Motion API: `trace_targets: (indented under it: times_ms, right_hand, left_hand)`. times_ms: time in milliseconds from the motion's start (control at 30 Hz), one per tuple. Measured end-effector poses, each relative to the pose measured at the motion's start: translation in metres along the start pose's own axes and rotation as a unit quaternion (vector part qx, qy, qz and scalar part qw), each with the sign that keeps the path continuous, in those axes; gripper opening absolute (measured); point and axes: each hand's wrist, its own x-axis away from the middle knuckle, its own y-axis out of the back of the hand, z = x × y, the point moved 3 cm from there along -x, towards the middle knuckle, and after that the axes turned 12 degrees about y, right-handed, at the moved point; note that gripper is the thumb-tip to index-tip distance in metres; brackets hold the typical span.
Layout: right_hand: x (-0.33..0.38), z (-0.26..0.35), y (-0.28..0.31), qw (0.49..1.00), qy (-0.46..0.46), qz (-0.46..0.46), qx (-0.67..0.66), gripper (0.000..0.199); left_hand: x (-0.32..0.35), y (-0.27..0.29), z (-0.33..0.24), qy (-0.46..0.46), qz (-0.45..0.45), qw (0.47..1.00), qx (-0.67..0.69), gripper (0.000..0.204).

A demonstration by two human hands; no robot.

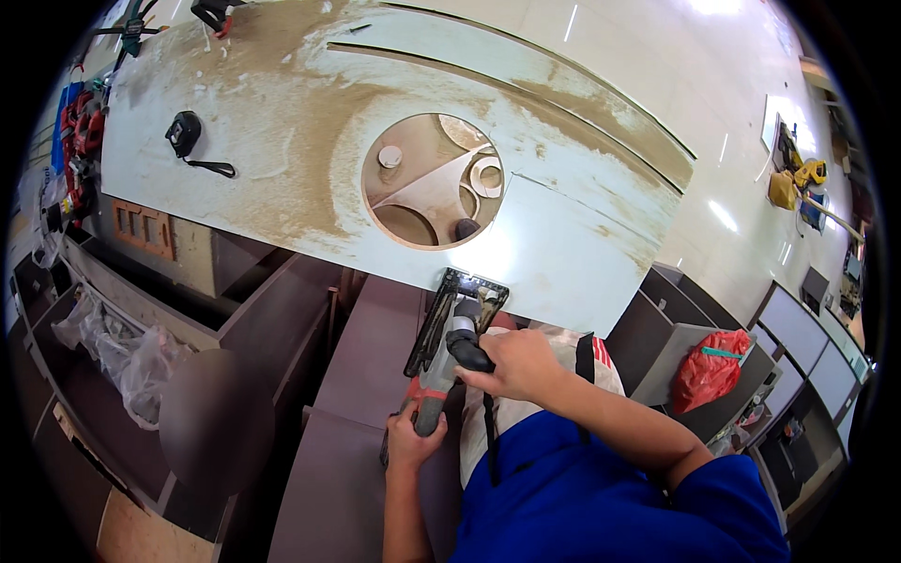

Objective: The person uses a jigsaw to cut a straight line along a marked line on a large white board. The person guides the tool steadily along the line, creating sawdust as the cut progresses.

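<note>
A grey and red hand-held power tool with a long black frame-like base plate is tilted at the near edge of a large pale board. Its exact kind is hard to tell; it resembles a circular saw. My left hand wraps round its grey and red rear end. Higher up, my right hand grips the black knob-like part on its right side. Beyond the tool, the board has a big round cut-out, through which brown offcuts show. Sawdust covers much of the surface.
A black tape measure with a strap lies on the board's left. Two long slots run across its far right. Dark cabinet boxes stand left and below; clear plastic bags lie in one. A red bag rests on a cabinet at right.
</note>
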Motion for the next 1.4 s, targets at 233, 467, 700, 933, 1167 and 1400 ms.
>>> trace_targets:
  times_ms: [233,467,700,933,1167,1400]
  right_hand:
    - [0.000,0.001,-0.001,1.000,-0.006,-0.003,0.001,0.054]
    - [0.000,0.002,0.000,1.000,-0.019,0.008,-0.002,0.053]
    - [0.001,0.003,-0.001,1.000,-0.006,0.008,0.010,0.053]
    - [0.003,0.000,-0.004,0.999,0.004,0.018,0.029,0.054]
    - [0.001,0.001,-0.001,1.000,0.004,0.001,0.002,0.053]
    - [0.002,0.000,-0.001,1.000,0.008,0.006,-0.003,0.054]
  left_hand:
    - [-0.001,0.003,-0.005,-0.053,-0.022,0.998,0.003,0.025]
    - [0.000,0.001,-0.001,-0.039,-0.004,0.999,-0.001,0.025]
    - [0.000,0.000,-0.001,-0.039,-0.004,0.999,0.004,0.025]
    - [0.000,-0.001,-0.001,-0.046,-0.011,0.999,0.007,0.024]
    - [0.002,-0.003,0.000,-0.042,-0.014,0.999,0.006,0.022]
    - [0.003,-0.005,0.005,-0.019,-0.009,1.000,-0.003,0.023]
